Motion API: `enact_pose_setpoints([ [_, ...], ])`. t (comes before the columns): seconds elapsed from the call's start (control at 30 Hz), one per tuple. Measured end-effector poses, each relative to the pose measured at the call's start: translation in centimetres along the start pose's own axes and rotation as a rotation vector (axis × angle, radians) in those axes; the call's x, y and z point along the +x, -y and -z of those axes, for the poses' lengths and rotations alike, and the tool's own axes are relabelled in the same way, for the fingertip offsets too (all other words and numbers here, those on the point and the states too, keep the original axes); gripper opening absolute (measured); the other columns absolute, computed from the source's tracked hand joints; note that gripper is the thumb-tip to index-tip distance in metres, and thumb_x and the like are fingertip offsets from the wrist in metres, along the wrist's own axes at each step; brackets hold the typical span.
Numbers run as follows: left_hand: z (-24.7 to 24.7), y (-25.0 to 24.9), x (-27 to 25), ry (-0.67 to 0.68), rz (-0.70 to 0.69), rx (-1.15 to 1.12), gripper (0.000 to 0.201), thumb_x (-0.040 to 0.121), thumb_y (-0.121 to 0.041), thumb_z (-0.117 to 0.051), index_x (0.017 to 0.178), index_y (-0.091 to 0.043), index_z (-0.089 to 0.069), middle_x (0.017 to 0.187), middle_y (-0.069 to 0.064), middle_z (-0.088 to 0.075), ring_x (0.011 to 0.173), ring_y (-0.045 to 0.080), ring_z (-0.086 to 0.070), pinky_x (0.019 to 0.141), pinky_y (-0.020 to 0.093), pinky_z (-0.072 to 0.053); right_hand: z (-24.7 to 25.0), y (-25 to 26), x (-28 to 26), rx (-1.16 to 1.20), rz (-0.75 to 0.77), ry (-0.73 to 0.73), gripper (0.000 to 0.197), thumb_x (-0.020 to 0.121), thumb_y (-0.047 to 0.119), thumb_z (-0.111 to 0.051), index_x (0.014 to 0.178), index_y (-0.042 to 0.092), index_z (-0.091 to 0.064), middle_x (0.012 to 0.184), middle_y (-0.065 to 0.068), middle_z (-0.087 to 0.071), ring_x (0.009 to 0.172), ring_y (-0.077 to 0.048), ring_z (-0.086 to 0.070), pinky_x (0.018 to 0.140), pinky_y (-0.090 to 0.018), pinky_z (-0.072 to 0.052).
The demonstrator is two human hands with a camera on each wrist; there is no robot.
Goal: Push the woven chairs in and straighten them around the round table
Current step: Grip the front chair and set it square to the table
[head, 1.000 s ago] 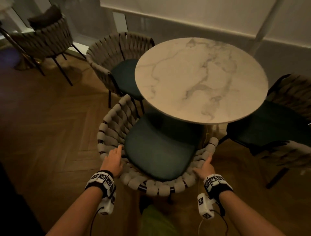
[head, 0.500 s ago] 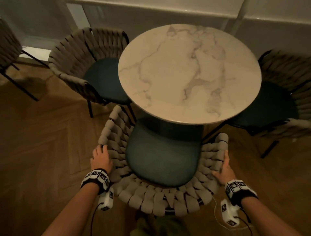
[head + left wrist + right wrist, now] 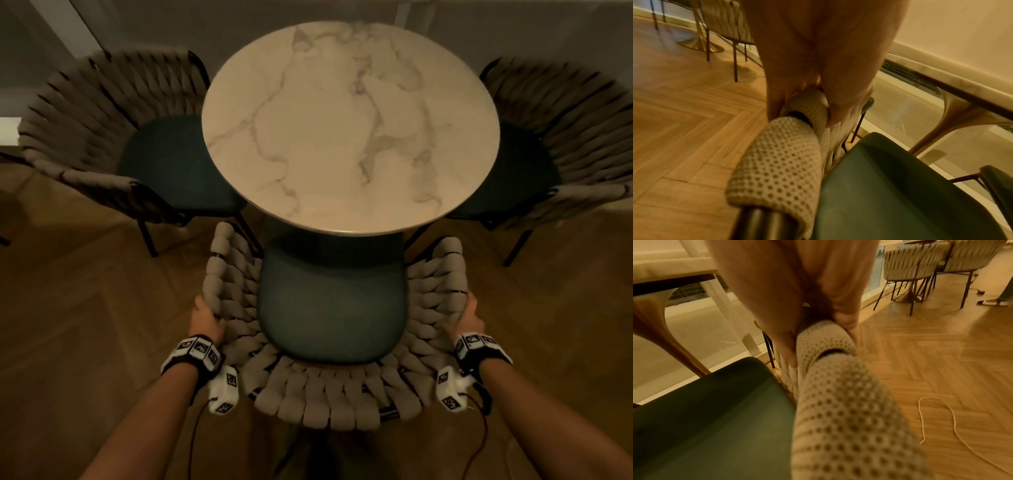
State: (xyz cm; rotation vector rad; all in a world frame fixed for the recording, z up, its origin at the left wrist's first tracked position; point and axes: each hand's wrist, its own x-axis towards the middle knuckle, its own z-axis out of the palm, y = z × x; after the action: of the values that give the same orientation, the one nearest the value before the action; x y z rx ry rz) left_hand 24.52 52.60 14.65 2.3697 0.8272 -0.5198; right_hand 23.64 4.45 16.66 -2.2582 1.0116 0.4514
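A round marble table (image 3: 349, 126) stands in the middle with three woven chairs around it. The near chair (image 3: 322, 394), beige weave with a dark green seat (image 3: 330, 305), faces the table squarely, its seat front tucked under the table edge. My left hand (image 3: 205, 317) grips its left arm rim (image 3: 797, 113), fingers and thumb curled round the woven rope. My right hand (image 3: 471, 317) grips the right arm rim (image 3: 824, 344) the same way. A second chair (image 3: 102, 137) sits at the left and a third chair (image 3: 565, 137) at the right.
Herringbone wood floor (image 3: 85, 325) lies all round. A light wall and window frame run behind the table. In the right wrist view, more woven chairs (image 3: 906, 267) and a gold table base stand farther off, a white cord (image 3: 953, 423) lies on the floor, and someone's foot (image 3: 995, 301) shows at the edge.
The near chair has turned from angled to square with the table and slid further under it. Both hands moved from the back rim forward onto the two arm rims.
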Motion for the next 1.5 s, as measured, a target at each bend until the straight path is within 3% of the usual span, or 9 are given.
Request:
enact_pose_setpoints([
  [0.2, -0.7, 1.0, -0.5, 0.028, -0.008, 0.011, 0.073, 0.085, -0.005, -0.062, 0.142, -0.001, -0.017, 0.130, 0.033, -0.048, 0.114, 0.050, -0.052, 0.095, 0.058, -0.047, 0.7, 0.3, 0.5, -0.030, -0.047, 0.014, 0.089, 0.080, 0.009, -0.070, 0.146, 0.025, -0.013, 0.128, -0.036, -0.047, 0.107, -0.051, -0.053, 0.085, -0.052, -0.048],
  [0.47, -0.1, 1.0, -1.1, 0.060, -0.025, -0.003, 0.070, 0.085, -0.004, -0.064, 0.139, -0.001, -0.019, 0.127, 0.033, -0.050, 0.112, 0.048, -0.054, 0.094, 0.055, -0.049, 0.7, -1.0, -0.6, -0.040, 0.019, 0.011, 0.080, 0.081, 0.011, -0.068, 0.143, 0.024, -0.019, 0.121, -0.033, -0.054, 0.100, -0.050, -0.057, 0.083, -0.050, -0.052],
  [0.7, -0.1, 1.5, -2.3, 0.082, -0.010, 0.001, 0.068, 0.085, -0.001, -0.063, 0.138, 0.002, -0.019, 0.128, 0.034, -0.049, 0.112, 0.047, -0.055, 0.091, 0.051, -0.050, 0.9, -2.7, -1.2, -0.063, 0.032, 0.047, 0.081, 0.085, 0.013, -0.064, 0.145, 0.027, -0.011, 0.117, -0.030, -0.058, 0.081, -0.037, -0.059, 0.067, -0.039, -0.050],
  [0.87, -0.1, 0.8, -1.9, 0.023, -0.041, 0.001, 0.066, 0.081, 0.002, -0.066, 0.132, 0.004, -0.025, 0.129, 0.033, -0.046, 0.114, 0.046, -0.052, 0.094, 0.051, -0.048, 1.0, -2.6, -0.6, -0.068, 0.055, 0.022, 0.082, 0.083, 0.008, -0.066, 0.144, 0.024, -0.014, 0.117, -0.033, -0.057, 0.095, -0.048, -0.061, 0.075, -0.046, -0.052],
  [1.1, -0.3, 0.4, -1.3, -0.001, -0.034, -0.016, 0.062, 0.079, 0.003, -0.068, 0.128, 0.002, -0.029, 0.130, 0.033, -0.044, 0.116, 0.048, -0.050, 0.097, 0.057, -0.047, 0.9, -2.3, 0.1, -0.054, 0.062, 0.017, 0.085, 0.081, 0.008, -0.068, 0.145, 0.025, -0.015, 0.117, -0.033, -0.057, 0.098, -0.050, -0.059, 0.080, -0.048, -0.051],
  [1.23, -0.3, 0.4, -1.3, 0.002, -0.027, -0.016, 0.064, 0.078, 0.003, -0.069, 0.128, 0.003, -0.029, 0.131, 0.034, -0.043, 0.116, 0.049, -0.049, 0.097, 0.058, -0.046, 0.9, -2.4, 0.0, -0.063, 0.061, 0.028, 0.091, 0.081, 0.008, -0.069, 0.147, 0.025, -0.009, 0.114, -0.032, -0.059, 0.096, -0.047, -0.061, 0.078, -0.045, -0.051],
  [1.33, -0.2, 0.4, -1.8, 0.007, -0.018, -0.023, 0.065, 0.079, 0.002, -0.068, 0.131, 0.002, -0.028, 0.133, 0.033, -0.041, 0.119, 0.049, -0.047, 0.100, 0.058, -0.045, 0.8, -2.1, -0.3, -0.080, 0.092, 0.024, 0.095, 0.080, 0.008, -0.069, 0.148, 0.021, -0.004, 0.113, -0.032, -0.060, 0.096, -0.046, -0.061, 0.083, -0.049, -0.053],
  [1.5, -0.1, 0.3, -2.0, 0.048, -0.002, 0.006, 0.072, 0.081, -0.001, -0.066, 0.138, 0.001, -0.022, 0.138, 0.032, -0.037, 0.121, 0.049, -0.045, 0.101, 0.058, -0.044, 0.5, -1.6, -1.5, -0.116, 0.059, 0.010, 0.105, 0.079, 0.009, -0.070, 0.148, 0.022, 0.008, 0.130, -0.031, -0.046, 0.107, -0.045, -0.055, 0.089, -0.049, -0.050],
])
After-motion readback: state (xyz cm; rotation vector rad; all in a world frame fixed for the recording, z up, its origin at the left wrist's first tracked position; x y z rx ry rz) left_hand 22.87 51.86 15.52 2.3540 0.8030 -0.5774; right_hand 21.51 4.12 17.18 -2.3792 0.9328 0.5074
